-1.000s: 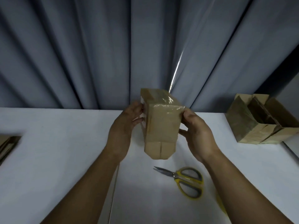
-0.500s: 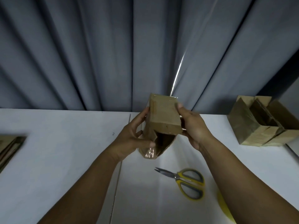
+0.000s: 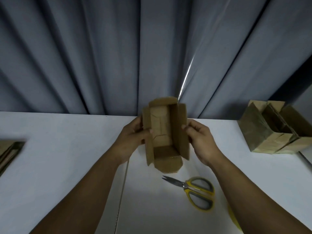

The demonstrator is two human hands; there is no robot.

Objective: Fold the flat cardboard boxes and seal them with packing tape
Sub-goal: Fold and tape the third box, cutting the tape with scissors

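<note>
The person holds a small cardboard box [image 3: 160,129] up in front of them with both hands, over the middle of the white bench [image 3: 50,166]. Its open side is turned toward their face. The box is a narrow, matte brown rectangle, and its four flaps splay outward around the mouth. The near flap has clipped corners. Inside, the folded bottom panels show as flat creases meeting along a centre line. There is a slight gloss along the fold of the near flap, probably tape.

The left hand [image 3: 131,141] grips the left wall, with the thumb hooked over the flap edge and the fingers wrapped behind. The right hand [image 3: 200,141] pinches the long right flap with curled fingers, thumb tip on the outer face. I cannot tell whether the box touches the bench or hangs just above it.

A pair of scissors [image 3: 194,191] lies just nearer than the box, on the smooth bench top. It has steel blades slightly parted and looped yellow-and-grey handles. A thin seam [image 3: 121,191] runs down the bench under the left forearm.

Far to the right, several folded boxes [image 3: 263,130] stand bunched together, dull and a little shiny on their taped sides. At the left edge lies a stack of flat cardboard [image 3: 8,152]. Behind everything hangs a grey curtain [image 3: 101,56] in deep, soft pleats.
</note>
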